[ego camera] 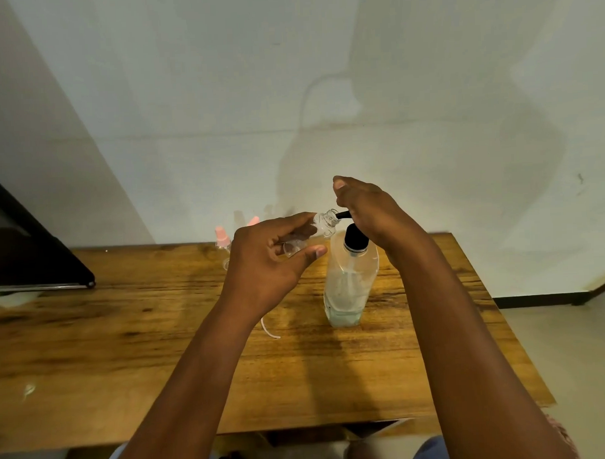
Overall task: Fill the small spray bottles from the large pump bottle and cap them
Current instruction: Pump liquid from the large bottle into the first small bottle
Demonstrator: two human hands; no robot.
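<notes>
A large clear pump bottle [349, 282] with a black pump head stands on the wooden table [126, 338], holding a little pale liquid at its bottom. My right hand [365, 206] rests on top of the pump head, covering it. My left hand [274, 257] holds a small clear uncapped spray bottle [323, 223], tilted, with its open neck at the black nozzle tip. A small spray bottle with a pink cap [222, 240] stands at the back of the table. Another pink cap [253, 220] shows just above my left hand.
A thin white tube [268, 330] lies on the table below my left wrist. A dark flat object [31, 252] juts in over the table's left side. The wall runs close behind the table, and the table's right edge drops to the floor.
</notes>
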